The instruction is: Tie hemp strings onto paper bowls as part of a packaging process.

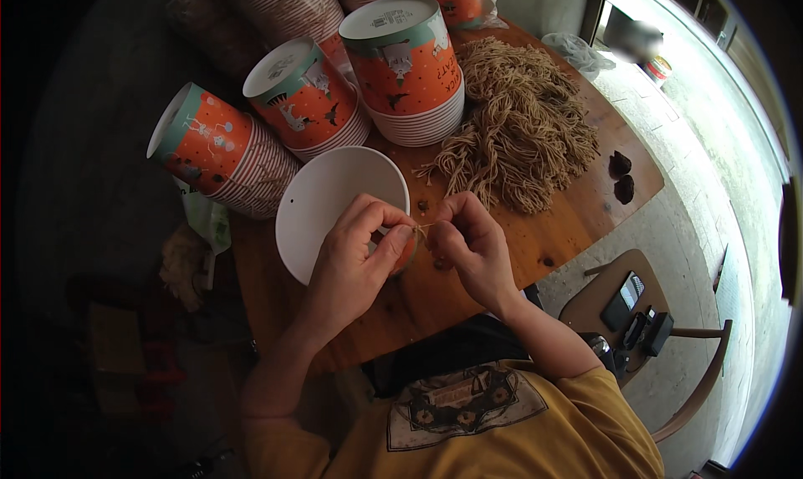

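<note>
A paper bucket (339,182) is tilted on the wooden table in front of me, its white inside facing up and a small dark hole near its left rim. My left hand (351,253) is at the bucket's right rim, thumb and forefinger pinched on a thin tan cord (426,225). Just to the right, my right hand (477,249) pinches the same cord, and a short length runs between the two hands. The bucket's orange outer wall shows only a little behind my left fingers. How the cord meets the rim is hidden.
Stacks of upturned orange-and-green paper buckets (406,77) stand at the table's back and left. Beside them lies a heap of tan cords (535,128). Two dark lumps (621,178) rest near the right edge. A chair (669,320) at the right carries a phone (623,302).
</note>
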